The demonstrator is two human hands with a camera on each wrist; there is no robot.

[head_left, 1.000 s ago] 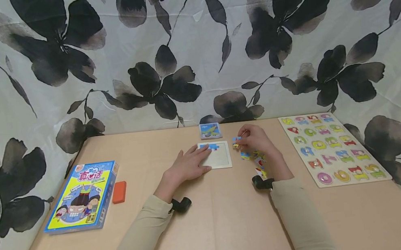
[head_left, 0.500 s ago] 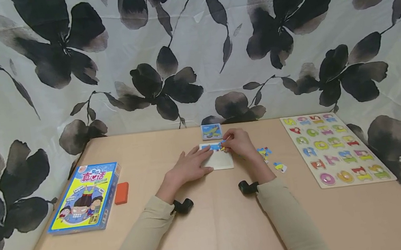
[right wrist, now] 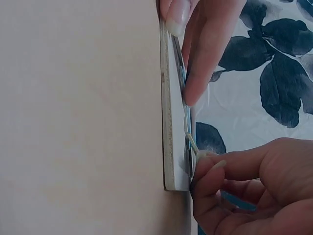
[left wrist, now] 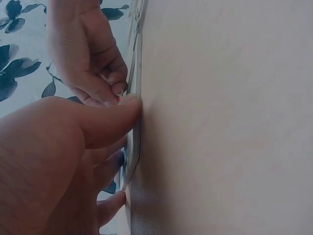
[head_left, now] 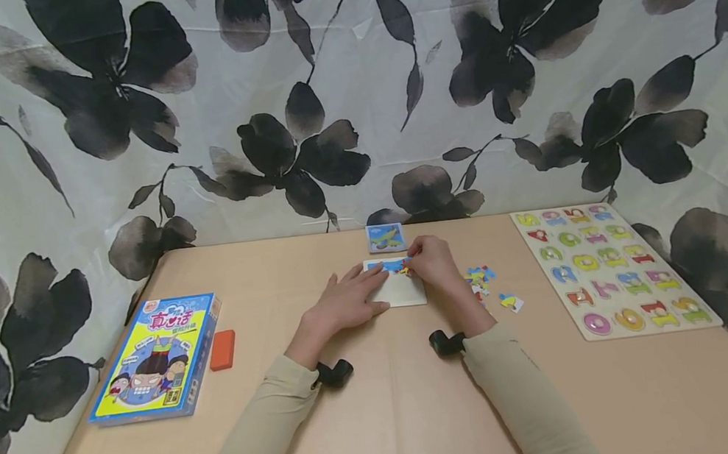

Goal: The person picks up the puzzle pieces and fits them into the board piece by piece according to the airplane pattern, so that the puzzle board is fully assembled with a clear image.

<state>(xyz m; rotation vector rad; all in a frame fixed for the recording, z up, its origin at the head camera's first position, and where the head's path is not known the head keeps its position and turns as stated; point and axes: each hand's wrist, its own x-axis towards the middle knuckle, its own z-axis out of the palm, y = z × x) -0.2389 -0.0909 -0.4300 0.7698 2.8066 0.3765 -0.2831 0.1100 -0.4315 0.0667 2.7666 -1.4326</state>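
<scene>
A white-framed puzzle tray (head_left: 404,295) lies flat near the far side of the table, with joined blue pieces (head_left: 376,266) along its top. My left hand (head_left: 345,299) rests on the tray's left part, fingers spread and mostly straight; its thumb lies on the near edge. Thumb and forefinger of my right hand (head_left: 434,264) pinch a small jigsaw piece (right wrist: 193,143) at the tray's upper right. In the right wrist view that piece is tilted, its lower end at the tray's surface. Part of the tray is hidden under both hands.
Loose jigsaw pieces (head_left: 478,274) lie right of the tray, a few more (head_left: 511,302) nearer. A picture card (head_left: 385,238) lies just beyond it. A colourful board (head_left: 597,258) is at the right; a blue-yellow box (head_left: 151,360) and an orange block (head_left: 222,350) are at the left.
My right hand has moved left from the loose pieces to the tray's upper right, bringing a jigsaw piece along. The left hand has stayed on the tray.
</scene>
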